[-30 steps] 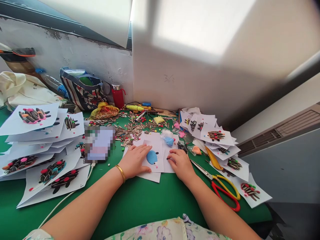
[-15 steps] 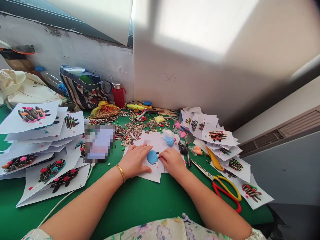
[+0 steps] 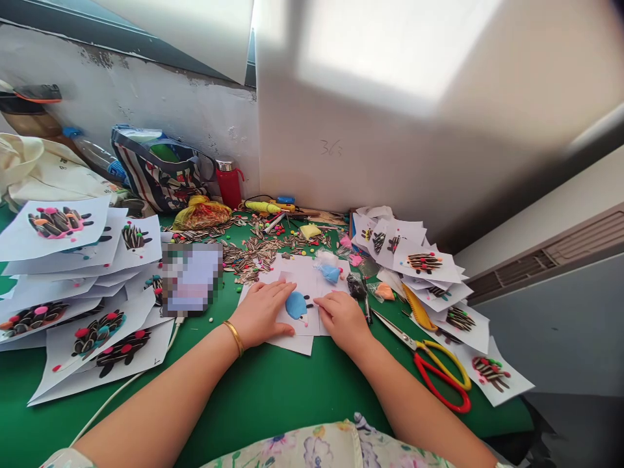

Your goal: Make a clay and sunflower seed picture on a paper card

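Observation:
On a white sheet of paper (image 3: 303, 344) lies a flat blue clay shape (image 3: 296, 305) with a small pointed, pink-tipped end and two short black pieces on its right side. My left hand (image 3: 263, 314) rests flat on the paper just left of the blue shape, fingers stretched and thumb apart, holding nothing. To the right of the black pieces, my right hand (image 3: 344, 320) touches the paper with its fingers loosely extended; nothing shows in it. Behind it sits a lump of blue clay (image 3: 330, 273) in clear wrapping.
Striped sunflower seeds (image 3: 253, 254) and small coloured balls lie scattered behind the paper. Scissors (image 3: 419, 351) and a yellow cutter (image 3: 418, 309) lie at right, beside stacked seed pictures (image 3: 424, 262). More seed pictures (image 3: 58, 223), a blurred-out phone (image 3: 192, 278) and its cable stand left.
My right fingers have drawn back slightly from the blue shape and loosened from a pinch. A second black piece now shows beside the first. My left hand stays in place.

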{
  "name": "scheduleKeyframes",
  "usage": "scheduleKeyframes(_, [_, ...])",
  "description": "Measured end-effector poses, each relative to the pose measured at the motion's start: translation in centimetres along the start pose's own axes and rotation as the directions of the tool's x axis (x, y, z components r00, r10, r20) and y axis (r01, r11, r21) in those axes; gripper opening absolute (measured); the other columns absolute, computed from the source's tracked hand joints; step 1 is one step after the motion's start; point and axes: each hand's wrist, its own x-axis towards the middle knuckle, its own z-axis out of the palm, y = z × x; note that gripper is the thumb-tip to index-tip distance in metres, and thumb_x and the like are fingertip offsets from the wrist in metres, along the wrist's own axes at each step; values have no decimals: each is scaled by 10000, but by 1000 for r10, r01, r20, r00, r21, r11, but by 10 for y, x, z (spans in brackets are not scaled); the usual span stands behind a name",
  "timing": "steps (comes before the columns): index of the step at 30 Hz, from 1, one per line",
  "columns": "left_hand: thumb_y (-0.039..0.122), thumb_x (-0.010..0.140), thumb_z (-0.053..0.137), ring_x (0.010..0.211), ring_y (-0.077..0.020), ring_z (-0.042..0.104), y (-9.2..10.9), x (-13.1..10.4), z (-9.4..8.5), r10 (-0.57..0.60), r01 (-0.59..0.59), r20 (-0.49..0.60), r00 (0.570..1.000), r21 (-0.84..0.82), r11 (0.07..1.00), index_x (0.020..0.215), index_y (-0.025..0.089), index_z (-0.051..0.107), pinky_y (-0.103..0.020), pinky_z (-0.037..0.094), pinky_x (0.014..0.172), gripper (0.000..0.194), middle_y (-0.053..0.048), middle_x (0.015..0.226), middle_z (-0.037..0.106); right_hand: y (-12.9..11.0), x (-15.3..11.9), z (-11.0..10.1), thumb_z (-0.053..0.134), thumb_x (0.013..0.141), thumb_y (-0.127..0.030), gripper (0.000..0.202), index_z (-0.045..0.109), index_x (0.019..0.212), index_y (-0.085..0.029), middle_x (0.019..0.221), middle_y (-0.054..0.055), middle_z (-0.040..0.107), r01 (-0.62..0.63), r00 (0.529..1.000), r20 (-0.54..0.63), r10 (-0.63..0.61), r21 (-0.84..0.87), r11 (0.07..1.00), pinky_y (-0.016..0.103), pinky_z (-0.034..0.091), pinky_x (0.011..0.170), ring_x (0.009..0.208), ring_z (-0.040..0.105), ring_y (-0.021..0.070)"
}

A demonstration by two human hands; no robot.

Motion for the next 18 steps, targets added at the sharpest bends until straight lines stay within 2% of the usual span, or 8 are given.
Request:
scheduleKeyframes(4, [527,683,758,1370,-325,381,-1,0,1,5,-5,-3,1000,2,1000,1450,255,342,-496,253,1098,913,-124,1460,462,-2,-4,-3,561,868,-128,259,737,1037,-216,841,63,670,-1,1000,4,1,-11,1000,352,451,781,835,572,214])
scheduleKeyframes(9, [531,689,754,1375,-320,373,-1,0,2,5,-5,4,1000,15,1000,1450,253,338,-491,248,1098,911,-127,1470,449,-8,-4,2,565,871,-129,250,751,1010,-222,798,61,655,11,1000,22,-11,-4,1000,339,445,755,804,561,206])
scheduleKeyframes(18, [544,694,746,1378,-308,371,1,1,-1,-11,9,31,999,53,999,1454,249,328,-488,258,1102,916,-113,1475,446,-6,-4,-4,546,882,-142,268,726,1074,-194,840,58,663,-33,999,2,33,102,994,328,455,812,828,568,189])
